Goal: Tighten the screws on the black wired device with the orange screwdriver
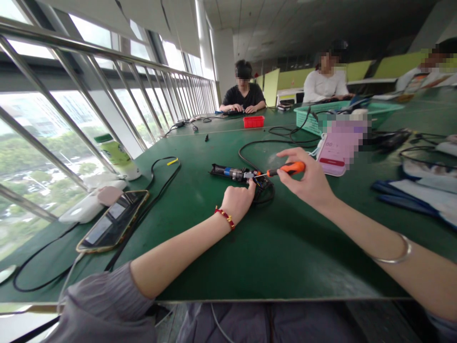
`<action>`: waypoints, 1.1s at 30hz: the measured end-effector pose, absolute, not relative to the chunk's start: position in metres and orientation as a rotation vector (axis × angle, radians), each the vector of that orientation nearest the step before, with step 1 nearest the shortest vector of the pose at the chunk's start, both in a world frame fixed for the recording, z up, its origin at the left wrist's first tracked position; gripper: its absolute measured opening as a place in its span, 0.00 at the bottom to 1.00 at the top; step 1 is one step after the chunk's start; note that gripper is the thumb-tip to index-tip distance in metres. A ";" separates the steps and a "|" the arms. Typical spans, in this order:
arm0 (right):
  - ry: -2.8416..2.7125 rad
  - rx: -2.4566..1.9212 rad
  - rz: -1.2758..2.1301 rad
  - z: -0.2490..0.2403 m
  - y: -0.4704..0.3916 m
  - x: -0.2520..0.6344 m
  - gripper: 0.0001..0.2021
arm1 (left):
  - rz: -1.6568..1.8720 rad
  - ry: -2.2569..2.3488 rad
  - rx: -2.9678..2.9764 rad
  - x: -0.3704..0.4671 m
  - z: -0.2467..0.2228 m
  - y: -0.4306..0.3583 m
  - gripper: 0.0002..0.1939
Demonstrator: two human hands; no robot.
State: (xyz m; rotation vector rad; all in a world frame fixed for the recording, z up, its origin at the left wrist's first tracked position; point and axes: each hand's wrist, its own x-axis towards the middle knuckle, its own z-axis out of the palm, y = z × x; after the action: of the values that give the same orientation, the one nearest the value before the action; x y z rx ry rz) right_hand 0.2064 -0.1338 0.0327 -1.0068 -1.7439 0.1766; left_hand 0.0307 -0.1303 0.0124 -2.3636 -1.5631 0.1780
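A screwdriver (291, 168) with an orange and black handle is pinched in my right hand (304, 177). Its thin shaft points left, and the tip meets a small grey part of a black cylindrical device (228, 172) lying on the table. Blue and silver bands ring the device, and wires show at its right end. My left hand (240, 200) rests just in front of it, with one finger pressed on the part near the tip and the others curled in. A black cable loops beside the device's right end.
A phone (113, 223) lies at left by a white box and a green-labelled cup (117, 156). A pink phone (335, 155) stands before a green basket (303, 119). Gloves (424, 190) lie at right, a red tray (253, 122) farther back. Several people sit across the green table (228, 267).
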 end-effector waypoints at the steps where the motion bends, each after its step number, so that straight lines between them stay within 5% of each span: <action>1: -1.742 -0.972 0.163 0.033 -0.134 0.206 0.17 | 0.176 -1.562 -2.366 0.031 0.013 -0.131 0.25; 10: -1.785 -1.076 0.204 0.034 -0.138 0.204 0.06 | 0.155 -1.562 -2.371 0.030 0.011 -0.131 0.25; 14: -1.750 -0.960 0.143 0.034 -0.136 0.205 0.18 | 0.161 -1.574 -2.372 0.031 0.013 -0.131 0.25; 23: -1.795 -1.062 0.124 0.034 -0.136 0.204 0.07 | 0.160 -1.563 -2.362 0.031 0.013 -0.131 0.25; 27: -1.777 -0.933 0.117 0.034 -0.135 0.204 0.17 | 0.167 -1.569 -2.369 0.032 0.014 -0.132 0.25; 33: -1.779 -1.107 0.270 0.035 -0.138 0.203 0.09 | 0.176 -1.586 -2.375 0.031 0.015 -0.132 0.25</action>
State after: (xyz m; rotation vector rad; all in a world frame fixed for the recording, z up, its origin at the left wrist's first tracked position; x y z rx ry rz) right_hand 0.2027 -0.1384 0.0349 -1.1066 -1.7794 0.2699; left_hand 0.0314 -0.1323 0.0146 -2.3754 -1.5860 0.1764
